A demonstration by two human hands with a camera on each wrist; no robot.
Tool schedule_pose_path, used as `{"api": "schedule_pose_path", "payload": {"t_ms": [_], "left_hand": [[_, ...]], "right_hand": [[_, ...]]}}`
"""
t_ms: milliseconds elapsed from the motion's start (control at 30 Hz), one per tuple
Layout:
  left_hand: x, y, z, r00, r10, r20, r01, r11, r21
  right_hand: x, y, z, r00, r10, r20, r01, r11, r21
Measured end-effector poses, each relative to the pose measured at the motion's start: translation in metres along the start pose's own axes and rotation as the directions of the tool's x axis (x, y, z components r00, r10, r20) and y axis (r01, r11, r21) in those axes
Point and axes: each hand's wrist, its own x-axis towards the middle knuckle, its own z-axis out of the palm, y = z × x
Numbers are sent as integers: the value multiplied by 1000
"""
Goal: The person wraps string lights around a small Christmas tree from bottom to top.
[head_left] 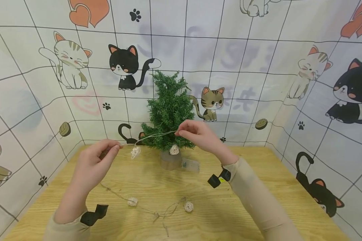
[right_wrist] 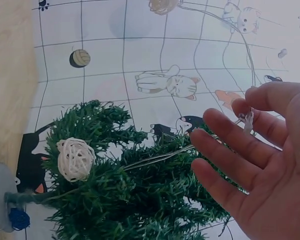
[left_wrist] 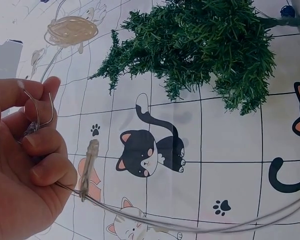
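Note:
A string of lights with white woven balls runs between both hands in front of a small green artificial tree. My left hand pinches the thin wire between thumb and fingers, left of the tree. My right hand pinches another stretch of the wire before the tree's lower branches. One woven ball hangs between the hands. Another woven ball shows against the branches in the right wrist view. A small clear piece on the wire sits at my right fingertips.
The tree stands on a round wooden base, with a clear flat box beside it. More of the string lies across the wooden table, with a left ball and a right ball. Cat-printed sheeting encloses the table.

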Motion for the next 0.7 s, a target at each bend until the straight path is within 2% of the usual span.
{"api": "schedule_pose_path", "payload": {"t_ms": [267,500,600,700], "left_hand": [[0,-1,-2,999,30,-34,-30,1000,6],[2,-2,1,998,47,-31,-47,999,4],[3,-2,1,998,58,-36,-58,998,0],[2,-3,-1,997,55,-52,-55,998,-8]], "right_hand": [[26,-4,0,999,18,-45,-22,995,-101],[43,-2,2,995,39,-89,-46,995,-84],[50,-5,7,997,41,-62,-47,995,-86],[57,-9,15,1000,24,5,-23,991,-128]]}}
